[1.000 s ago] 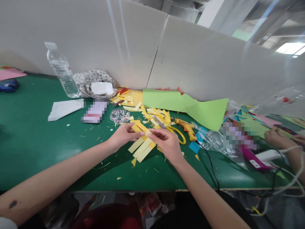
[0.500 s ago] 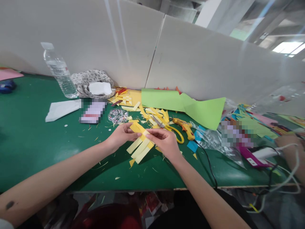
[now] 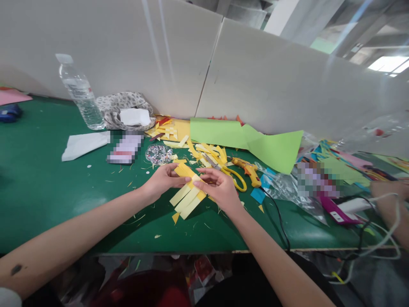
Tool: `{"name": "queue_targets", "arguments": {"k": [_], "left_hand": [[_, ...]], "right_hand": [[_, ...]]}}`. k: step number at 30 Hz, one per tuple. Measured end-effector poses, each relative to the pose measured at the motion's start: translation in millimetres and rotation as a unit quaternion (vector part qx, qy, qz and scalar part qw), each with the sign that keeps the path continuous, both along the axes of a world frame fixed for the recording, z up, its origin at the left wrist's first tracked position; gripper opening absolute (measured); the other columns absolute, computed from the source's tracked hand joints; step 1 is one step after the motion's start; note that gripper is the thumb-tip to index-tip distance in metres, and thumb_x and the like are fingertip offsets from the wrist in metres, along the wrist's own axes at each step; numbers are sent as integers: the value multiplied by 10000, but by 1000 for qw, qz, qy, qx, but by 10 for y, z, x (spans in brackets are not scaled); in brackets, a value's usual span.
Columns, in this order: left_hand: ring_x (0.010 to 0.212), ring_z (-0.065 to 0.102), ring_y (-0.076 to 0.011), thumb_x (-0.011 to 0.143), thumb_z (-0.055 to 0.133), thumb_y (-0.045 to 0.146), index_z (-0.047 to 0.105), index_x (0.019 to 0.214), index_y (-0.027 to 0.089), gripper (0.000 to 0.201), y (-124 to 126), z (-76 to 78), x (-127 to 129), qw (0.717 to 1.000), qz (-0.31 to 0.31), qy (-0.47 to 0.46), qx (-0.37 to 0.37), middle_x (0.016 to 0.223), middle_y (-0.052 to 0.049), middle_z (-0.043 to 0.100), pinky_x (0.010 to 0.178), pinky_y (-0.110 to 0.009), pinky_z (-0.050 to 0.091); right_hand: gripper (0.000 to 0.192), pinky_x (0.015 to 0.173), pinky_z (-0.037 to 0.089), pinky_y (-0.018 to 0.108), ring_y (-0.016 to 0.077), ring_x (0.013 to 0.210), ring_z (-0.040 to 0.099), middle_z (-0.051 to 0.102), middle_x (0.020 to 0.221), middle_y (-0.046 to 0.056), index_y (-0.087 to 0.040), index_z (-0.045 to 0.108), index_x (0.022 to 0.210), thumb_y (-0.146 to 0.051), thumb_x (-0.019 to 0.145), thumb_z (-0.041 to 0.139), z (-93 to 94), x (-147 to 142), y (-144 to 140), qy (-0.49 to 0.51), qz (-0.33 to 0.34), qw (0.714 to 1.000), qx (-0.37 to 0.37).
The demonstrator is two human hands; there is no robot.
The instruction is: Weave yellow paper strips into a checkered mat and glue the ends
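Crossed yellow paper strips [image 3: 191, 201], some pale and some deeper yellow, are held above the green table between my two hands. My left hand [image 3: 164, 181] pinches the upper left part of the strips, its thumb on top. My right hand [image 3: 219, 186] grips their right side where the strips cross, thumb pressed on the paper and fingers curled behind. Just beyond lie yellow-handled scissors [image 3: 234, 177], partly over a heap of cut yellow paper strips [image 3: 204, 149]. A yellow glue gun [image 3: 249, 169] rests right of the scissors.
A water bottle [image 3: 79, 94] stands at the back left beside a patterned cloth bag [image 3: 110, 104]. Green paper sheets [image 3: 220, 132] lean along the partition. A clear plastic bag [image 3: 297, 200], a magenta power strip [image 3: 340, 211] and cables lie right, near another person's arm [image 3: 391, 202].
My right fingers have lifted and spread slightly from the strips' far edge, the thumb staying on the crossing. My left hand keeps its pinch.
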State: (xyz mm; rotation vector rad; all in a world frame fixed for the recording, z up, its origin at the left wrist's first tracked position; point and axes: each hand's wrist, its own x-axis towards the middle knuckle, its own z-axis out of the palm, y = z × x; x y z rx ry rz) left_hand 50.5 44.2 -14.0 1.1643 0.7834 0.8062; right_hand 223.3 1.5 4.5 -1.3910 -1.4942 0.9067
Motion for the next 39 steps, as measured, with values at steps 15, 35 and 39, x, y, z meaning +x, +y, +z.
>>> {"name": "queue_targets", "arguments": {"k": [15,35,39], "left_hand": [[643,610,-96,624,732,244,606,834,153,261,4,-37,3,1000,3,11,21,759,-12,681,630,-213,488],[696,611,-86,643,727,270,628,835,162,242,26,-6,-23,996,79,-37,-16,833,-22,678,645,-176,478],[740,625,-94,674,709,265,622,868,162,237,58,0,-47,992,92,-85,-34,855,-27,680,668,-168,491]], "right_hand": [[492,543,427,243,98,563,519,599,669,-29,-202,556,1087,-294,624,695,-59,12,31,13,46,999,-26],[506,785,511,356,190,853,628,671,977,52,-236,588,1106,-326,623,709,98,73,-10,36,20,999,1],[564,750,521,350,177,764,636,672,894,48,-226,551,1136,-278,600,718,64,95,13,33,31,999,-19]]}}
